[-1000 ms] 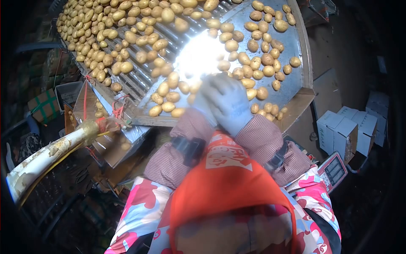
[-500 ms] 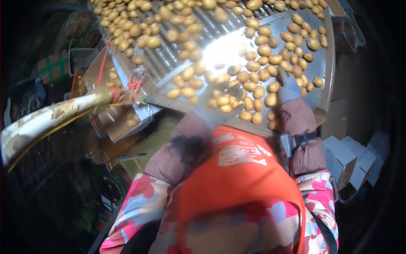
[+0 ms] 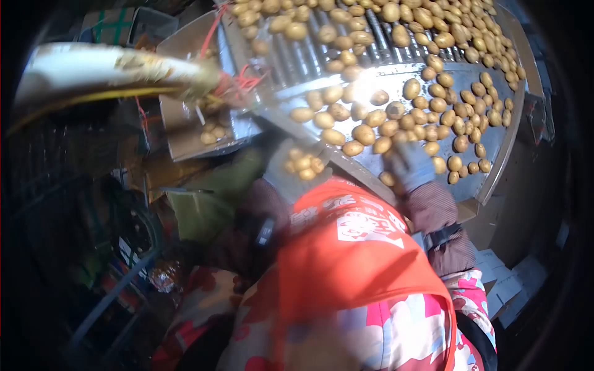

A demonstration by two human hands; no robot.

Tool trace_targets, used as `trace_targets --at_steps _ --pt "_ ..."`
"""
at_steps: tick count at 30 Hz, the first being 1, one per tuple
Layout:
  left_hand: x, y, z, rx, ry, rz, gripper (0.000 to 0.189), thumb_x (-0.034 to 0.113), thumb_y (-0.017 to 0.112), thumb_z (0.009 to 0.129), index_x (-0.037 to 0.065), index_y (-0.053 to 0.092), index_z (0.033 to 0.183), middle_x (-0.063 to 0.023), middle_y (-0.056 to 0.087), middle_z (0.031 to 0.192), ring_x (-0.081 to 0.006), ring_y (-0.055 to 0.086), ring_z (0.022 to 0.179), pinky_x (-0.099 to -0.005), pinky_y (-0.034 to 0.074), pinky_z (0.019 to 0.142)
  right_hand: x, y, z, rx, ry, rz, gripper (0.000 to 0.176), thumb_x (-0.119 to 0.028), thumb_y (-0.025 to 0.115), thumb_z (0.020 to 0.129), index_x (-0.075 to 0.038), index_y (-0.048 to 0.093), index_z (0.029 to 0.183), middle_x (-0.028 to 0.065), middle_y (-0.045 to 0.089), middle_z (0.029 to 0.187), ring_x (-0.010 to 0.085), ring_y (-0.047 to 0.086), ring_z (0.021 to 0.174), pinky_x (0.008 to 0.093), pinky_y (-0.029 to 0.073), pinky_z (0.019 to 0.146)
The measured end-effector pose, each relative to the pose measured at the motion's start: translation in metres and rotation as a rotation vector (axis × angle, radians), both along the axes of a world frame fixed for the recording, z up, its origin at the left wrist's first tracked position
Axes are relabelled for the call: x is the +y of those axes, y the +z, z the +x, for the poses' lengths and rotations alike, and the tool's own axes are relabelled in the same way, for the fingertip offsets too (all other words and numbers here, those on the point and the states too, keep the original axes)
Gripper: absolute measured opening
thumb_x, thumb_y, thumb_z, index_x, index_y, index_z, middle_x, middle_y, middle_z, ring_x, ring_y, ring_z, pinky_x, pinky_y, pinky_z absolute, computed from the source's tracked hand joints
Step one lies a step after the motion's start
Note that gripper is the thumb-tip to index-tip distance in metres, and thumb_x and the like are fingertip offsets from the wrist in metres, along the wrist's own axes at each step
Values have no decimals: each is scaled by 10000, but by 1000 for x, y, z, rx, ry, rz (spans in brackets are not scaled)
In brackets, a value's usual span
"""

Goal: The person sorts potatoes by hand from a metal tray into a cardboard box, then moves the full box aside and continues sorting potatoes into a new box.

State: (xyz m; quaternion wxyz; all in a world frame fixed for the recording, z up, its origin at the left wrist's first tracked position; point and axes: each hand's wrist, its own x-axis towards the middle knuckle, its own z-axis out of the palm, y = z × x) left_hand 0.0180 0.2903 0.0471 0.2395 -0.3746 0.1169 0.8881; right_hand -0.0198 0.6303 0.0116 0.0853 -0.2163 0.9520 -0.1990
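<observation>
Several small potatoes (image 3: 303, 164) sit clustered in my left hand (image 3: 279, 170), which wears a greyish glove and is closed around them. That hand is off the sorting tray, beside its near left edge and close to the orange apron (image 3: 346, 272). My right hand (image 3: 413, 166), also gloved, reaches over the tray's near edge. Its fingers are somewhat blurred but look stretched out, touching loose potatoes (image 3: 364, 134) on the metal tray (image 3: 464, 71). Whether anything lies beneath that palm is hidden.
Behind the tray are metal rollers (image 3: 315, 52) bearing many potatoes. A worn white pipe (image 3: 124, 68) with red string juts in from the left. Below it stands a cardboard box (image 3: 179, 127) with potatoes inside. Pale boxes (image 3: 510, 281) stand low on the right.
The view has turned, so the tray appears farther right. My left hand has carried its potatoes off the tray toward the left. My right hand has drawn back nearer the tray's front edge.
</observation>
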Motion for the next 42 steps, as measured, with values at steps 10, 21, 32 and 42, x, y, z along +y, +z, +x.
trace_targets --at_steps 10,21,32,42 --pt "-87 -32 89 63 567 160 335 430 614 978 159 645 1171 -117 642 1321 -344 570 1275 -610 535 940 -71 50 -79 138 96 27 307 -75 679 827 -88 664 1133 191 639 1101 405 630 1030 443 528 880" --pt "-282 -11 233 87 1410 -306 402 382 541 1015 104 543 1306 -177 589 1349 -363 508 1309 -567 385 1138 -76 -13 -121 -223 247 49 366 39 611 934 -55 611 1288 118 650 1235 254 638 1162 345 506 998" --pt "-154 25 88 -90 300 122 273 328 650 973 117 661 1146 -82 710 1071 -218 654 1084 -406 565 838 -310 103 -4 -398 500 -431 373 -137 641 954 -43 587 1311 150 624 1182 263 605 1060 350 503 916" --pt "-390 -17 -77 78 336 -528 239 218 617 985 57 656 1158 -83 725 972 -172 675 742 -277 543 587 -169 73 -1 -158 148 -320 345 -185 576 948 -81 580 1276 129 603 1242 325 598 1165 475 467 943"
